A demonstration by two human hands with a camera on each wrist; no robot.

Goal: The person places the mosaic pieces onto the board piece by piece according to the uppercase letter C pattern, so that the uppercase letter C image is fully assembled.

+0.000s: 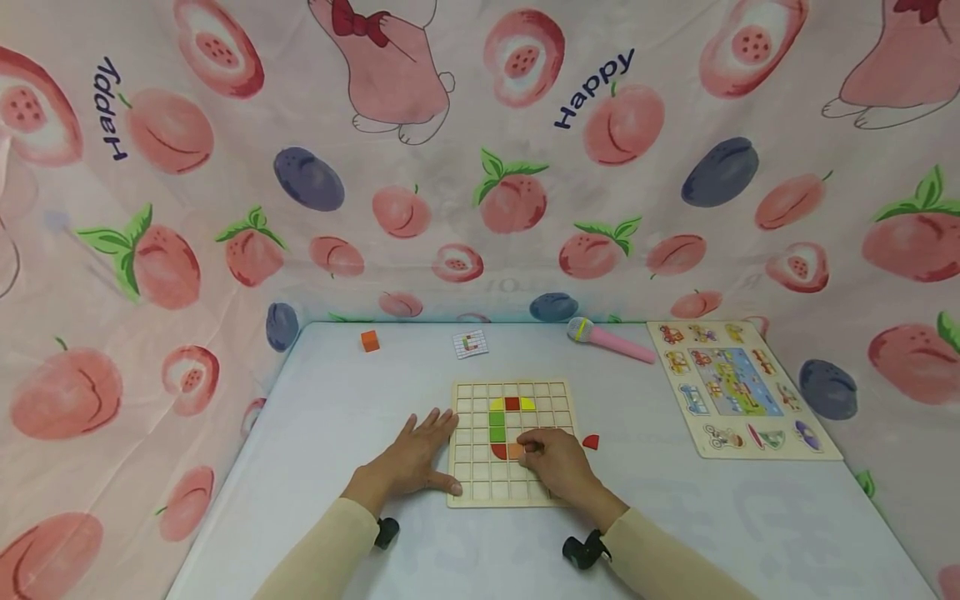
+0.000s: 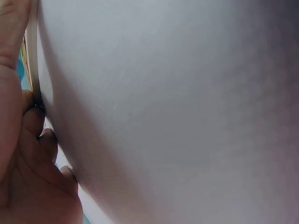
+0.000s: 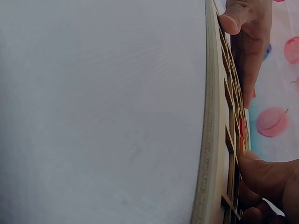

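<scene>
A wooden grid board lies on the table in the head view. My left hand is spread at its left edge, fingertips and thumb touching the rim. My right hand is over the board's right half, its thumb and index finger pinching an orange tile at a grid cell. Left of that tile is a red rounded tile. Green tiles run up from it to a yellow rounded tile, a dark red square and another yellow rounded tile.
A loose red rounded tile lies just right of the board. Behind are an orange cube, a pattern card and a pink toy microphone. A wooden picture puzzle lies at the right. Peach-printed cloth hangs behind the table.
</scene>
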